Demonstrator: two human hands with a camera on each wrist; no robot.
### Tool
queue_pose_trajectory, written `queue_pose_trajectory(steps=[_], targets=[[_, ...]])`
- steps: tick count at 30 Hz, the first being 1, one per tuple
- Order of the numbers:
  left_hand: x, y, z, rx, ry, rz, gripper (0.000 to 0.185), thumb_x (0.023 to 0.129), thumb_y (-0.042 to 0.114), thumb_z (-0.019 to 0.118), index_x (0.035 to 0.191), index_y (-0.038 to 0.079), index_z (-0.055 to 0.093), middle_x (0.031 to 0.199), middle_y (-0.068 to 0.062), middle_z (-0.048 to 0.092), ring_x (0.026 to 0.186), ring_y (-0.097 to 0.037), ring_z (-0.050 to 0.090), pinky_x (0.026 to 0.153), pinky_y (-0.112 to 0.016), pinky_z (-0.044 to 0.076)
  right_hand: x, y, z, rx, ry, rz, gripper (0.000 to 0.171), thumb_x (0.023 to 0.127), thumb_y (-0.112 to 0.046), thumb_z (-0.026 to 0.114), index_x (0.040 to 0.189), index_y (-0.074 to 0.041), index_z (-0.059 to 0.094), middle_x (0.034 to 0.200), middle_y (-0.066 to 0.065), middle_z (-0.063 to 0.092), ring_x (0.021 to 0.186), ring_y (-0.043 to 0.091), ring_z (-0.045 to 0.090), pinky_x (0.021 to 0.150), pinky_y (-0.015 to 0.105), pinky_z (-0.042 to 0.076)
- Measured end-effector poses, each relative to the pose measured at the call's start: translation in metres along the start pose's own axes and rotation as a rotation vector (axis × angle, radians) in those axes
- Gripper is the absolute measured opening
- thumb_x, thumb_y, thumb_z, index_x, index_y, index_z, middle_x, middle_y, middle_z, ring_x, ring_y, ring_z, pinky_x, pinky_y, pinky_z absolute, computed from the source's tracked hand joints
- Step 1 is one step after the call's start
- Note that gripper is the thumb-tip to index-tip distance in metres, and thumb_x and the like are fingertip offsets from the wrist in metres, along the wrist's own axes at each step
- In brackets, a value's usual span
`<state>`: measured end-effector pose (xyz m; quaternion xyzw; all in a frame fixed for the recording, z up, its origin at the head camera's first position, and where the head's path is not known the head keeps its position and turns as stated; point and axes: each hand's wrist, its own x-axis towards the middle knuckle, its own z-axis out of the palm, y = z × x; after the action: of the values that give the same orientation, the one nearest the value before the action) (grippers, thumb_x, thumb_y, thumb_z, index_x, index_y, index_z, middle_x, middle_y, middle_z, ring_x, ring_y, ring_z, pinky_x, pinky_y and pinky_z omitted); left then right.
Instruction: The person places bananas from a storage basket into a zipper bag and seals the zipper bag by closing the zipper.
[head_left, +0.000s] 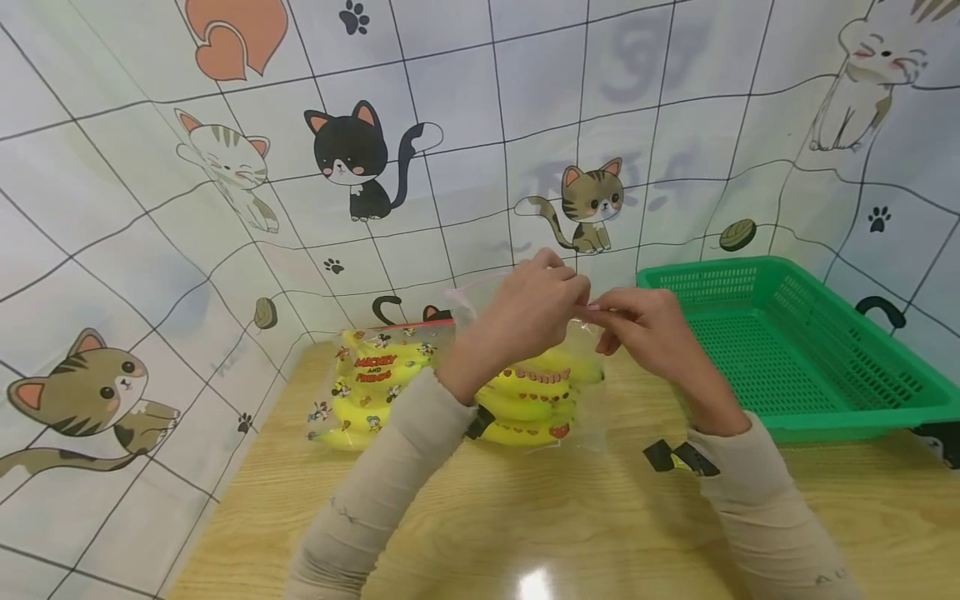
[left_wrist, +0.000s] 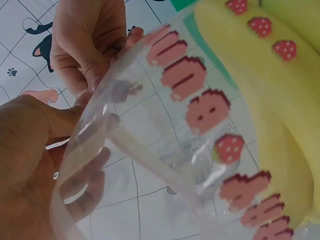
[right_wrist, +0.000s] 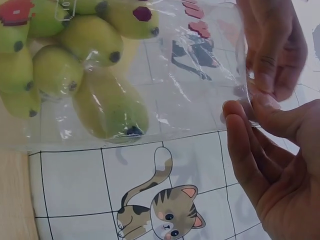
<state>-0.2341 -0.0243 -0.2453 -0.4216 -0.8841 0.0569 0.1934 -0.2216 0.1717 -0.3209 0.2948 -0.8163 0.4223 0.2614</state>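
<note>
Head view: both hands meet at the top edge of a clear printed bag [head_left: 540, 392] of bananas [head_left: 525, 404] standing on the worktop [head_left: 525, 517].
Left hand [head_left: 528, 312]: fingers curled, pinching the bag's top strip; left wrist view shows its thumb [left_wrist: 35, 125] pressed on the clear plastic rim.
Right hand [head_left: 648, 329]: fingers curled, pinching the same strip just beside the left hand; right wrist view shows its fingertips [right_wrist: 237, 117] on the plastic edge.
Bag position: hangs directly below the two hands, bottom resting on the worktop, mouth up at the fingers.
Key relation: the bag's top edge runs left to right between the hands, so both pinch points sit on one line; hands nearly touching at the middle of it, neither clearly nearer.
Bananas: yellow, lying across the bag's lower part, long axes roughly left to right, well below the fingers.
Whether the mouth is sealed: cannot tell; left wrist view shows the rim curving open near the thumb.
Second bag [head_left: 375, 387]: Mickey-print bag of bananas lying on the worktop left of the held bag, touching or just beside it, untouched by either hand.
Green basket [head_left: 885, 392]: on the worktop to the right of the right hand, apart from the bag.
Backdrop: cat-print tiled wall sheet [head_left: 150, 208] behind and to the left.
</note>
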Motion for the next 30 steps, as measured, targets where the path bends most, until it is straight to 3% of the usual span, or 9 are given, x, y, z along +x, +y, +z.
queue_pose_trajectory(steps=[4,10,14,17,19,22,24,26,30], targets=[[-0.004,-0.008,0.001,-0.012,-0.038,-0.012,0.015,0.105,0.028,0.062,0.108,0.021,0.075,0.104,0.005,0.076,0.118,-0.021,0.059,0.095,-0.031,0.052,-0.002,-0.001,-0.004,-0.002,0.013,0.047,0.009,0.095,-0.001,0.071,0.093,-0.004,0.079,0.073,0.008,0.074,0.051,0.005,0.065,0.053,0.022,0.056],[-0.01,-0.021,0.005,-0.054,-0.055,-0.031,0.015,0.104,0.029,0.062,0.106,0.021,0.074,0.102,0.008,0.075,0.113,-0.02,0.059,0.101,-0.032,0.05,-0.004,-0.003,-0.013,0.004,0.01,0.087,0.008,0.095,-0.002,0.072,0.091,-0.002,0.079,0.072,0.008,0.073,0.052,0.007,0.065,0.053,0.022,0.056],[-0.014,-0.026,0.007,-0.109,-0.059,-0.043,0.016,0.105,0.029,0.061,0.105,0.018,0.072,0.102,0.008,0.075,0.103,-0.02,0.059,0.094,-0.03,0.051,-0.005,-0.003,-0.016,-0.017,0.023,0.096,0.008,0.094,-0.003,0.073,0.088,-0.004,0.078,0.065,0.004,0.07,0.051,0.006,0.063,0.051,0.022,0.055],[-0.016,-0.025,0.009,-0.112,-0.037,-0.046,0.017,0.106,0.027,0.059,0.106,0.016,0.071,0.102,0.006,0.074,0.095,-0.018,0.059,0.082,-0.027,0.05,-0.005,-0.004,-0.015,-0.052,0.041,0.09,0.009,0.093,-0.004,0.075,0.085,-0.005,0.076,0.062,0.004,0.068,0.05,0.005,0.061,0.045,0.021,0.047],[-0.017,-0.022,0.011,-0.101,-0.018,-0.051,0.017,0.106,0.027,0.059,0.107,0.016,0.071,0.103,0.005,0.073,0.094,-0.017,0.058,0.081,-0.025,0.051,-0.004,-0.006,-0.013,-0.059,0.052,0.095,0.002,0.093,-0.007,0.076,0.094,-0.007,0.077,0.07,0.006,0.071,0.048,0.004,0.059,0.043,0.021,0.042],[-0.018,-0.018,0.013,-0.073,0.025,-0.024,0.018,0.106,0.027,0.058,0.109,0.015,0.072,0.104,0.004,0.073,0.095,-0.017,0.059,0.083,-0.024,0.052,-0.003,-0.009,-0.008,-0.082,0.047,0.102,0.017,0.092,-0.014,0.079,0.109,-0.013,0.078,0.064,0.006,0.067,0.042,0.003,0.051,0.04,0.023,0.036],[-0.018,-0.016,0.013,-0.058,0.048,0.009,0.019,0.107,0.026,0.058,0.108,0.015,0.073,0.103,0.003,0.073,0.097,-0.017,0.06,0.084,-0.025,0.053,-0.001,-0.01,-0.005,-0.099,0.044,0.078,0.021,0.092,-0.017,0.08,0.112,-0.015,0.079,0.066,0.004,0.068,0.04,0.003,0.046,0.041,0.023,0.035],[-0.018,-0.013,0.013,-0.047,0.069,0.039,0.019,0.107,0.024,0.057,0.108,0.014,0.073,0.102,0.002,0.072,0.098,-0.019,0.061,0.085,-0.026,0.052,0.0,-0.009,-0.002,-0.119,0.054,0.033,0.013,0.091,-0.016,0.08,0.104,-0.013,0.082,0.058,0.001,0.065,0.039,0.002,0.04,0.041,0.022,0.031],[-0.018,-0.013,0.013,-0.046,0.075,0.053,0.018,0.107,0.024,0.057,0.105,0.015,0.073,0.1,0.002,0.072,0.098,-0.019,0.061,0.084,-0.027,0.051,0.001,-0.007,0.0,-0.123,0.103,-0.045,0.003,0.088,-0.009,0.081,0.09,-0.009,0.084,0.061,-0.002,0.068,0.04,-0.001,0.038,0.043,0.019,0.029]])
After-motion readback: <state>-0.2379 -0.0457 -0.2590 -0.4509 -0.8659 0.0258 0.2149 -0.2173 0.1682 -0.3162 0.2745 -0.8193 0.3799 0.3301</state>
